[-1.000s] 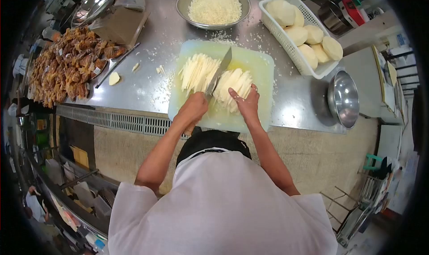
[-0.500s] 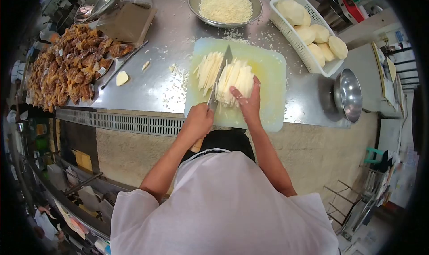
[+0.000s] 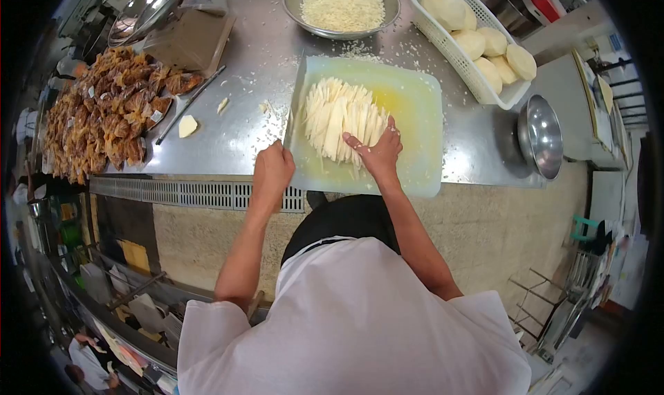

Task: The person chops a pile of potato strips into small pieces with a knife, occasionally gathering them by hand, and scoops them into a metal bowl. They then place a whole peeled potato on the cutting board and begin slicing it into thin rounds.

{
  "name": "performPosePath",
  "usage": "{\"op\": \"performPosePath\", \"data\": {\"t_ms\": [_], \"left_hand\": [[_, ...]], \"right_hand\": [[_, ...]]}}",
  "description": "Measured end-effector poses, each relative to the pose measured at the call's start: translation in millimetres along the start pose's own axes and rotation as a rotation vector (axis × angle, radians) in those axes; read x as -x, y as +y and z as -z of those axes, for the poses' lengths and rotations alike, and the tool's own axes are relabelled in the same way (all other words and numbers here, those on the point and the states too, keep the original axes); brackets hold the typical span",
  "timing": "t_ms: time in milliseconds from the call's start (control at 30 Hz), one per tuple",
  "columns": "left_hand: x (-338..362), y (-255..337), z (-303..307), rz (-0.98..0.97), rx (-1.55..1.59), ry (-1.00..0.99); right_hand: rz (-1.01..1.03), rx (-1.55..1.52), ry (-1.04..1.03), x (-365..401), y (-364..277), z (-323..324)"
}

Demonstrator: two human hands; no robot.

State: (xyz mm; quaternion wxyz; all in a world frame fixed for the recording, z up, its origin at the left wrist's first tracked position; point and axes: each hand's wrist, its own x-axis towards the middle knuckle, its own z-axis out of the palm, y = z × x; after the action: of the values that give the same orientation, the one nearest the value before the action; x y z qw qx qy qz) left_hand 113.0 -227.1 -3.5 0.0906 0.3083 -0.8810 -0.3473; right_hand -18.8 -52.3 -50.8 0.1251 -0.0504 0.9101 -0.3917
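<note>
Landmark: cutting board (image 3: 415,129). The person's left hand (image 3: 274,168) is closed on a knife (image 3: 294,101), blade along the board's left edge. Right hand (image 3: 380,153) partly open, thumb spread, touching pale strips (image 3: 337,115) on the board. Metal bowl (image 3: 311,28) beyond it.

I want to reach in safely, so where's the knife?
In the head view, the knife is in the left hand, its blade along the left edge of the cutting board, left of the pale strips.
</note>
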Motion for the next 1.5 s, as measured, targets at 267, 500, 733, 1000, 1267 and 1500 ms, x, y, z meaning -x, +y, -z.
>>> {"op": "performPosePath", "data": {"t_ms": [267, 500, 733, 1000, 1267, 1500], "left_hand": [[-15.2, 5.9, -19.6, -0.034, -0.174, -0.133], [26.8, 57.7, -51.9, 0.25, 0.061, -0.21], [49.7, 122.8, -168.4, 0.399, 0.565, -0.064], [83.3, 142.9, -155.6, 0.548, 0.67, 0.178], [117.4, 126.2, -120.3, 0.57, 0.344, 0.355], [67.5, 157.3, -185.3, 0.354, 0.254, 0.231]], "right_hand": [[-0.013, -0.05, -0.099, -8.1, -27.7, -0.3], [0.091, -0.022, -0.178, -31.0, -14.0, 5.6], [0.468, 0.139, -0.436, -113.0, -14.5, 50.2], [0.603, 0.278, -0.328, -86.6, 17.6, 67.3], [0.58, 0.311, -0.471, -108.0, 29.7, 84.1], [0.7, 0.258, -0.641, -132.1, 7.9, 65.1]]}}
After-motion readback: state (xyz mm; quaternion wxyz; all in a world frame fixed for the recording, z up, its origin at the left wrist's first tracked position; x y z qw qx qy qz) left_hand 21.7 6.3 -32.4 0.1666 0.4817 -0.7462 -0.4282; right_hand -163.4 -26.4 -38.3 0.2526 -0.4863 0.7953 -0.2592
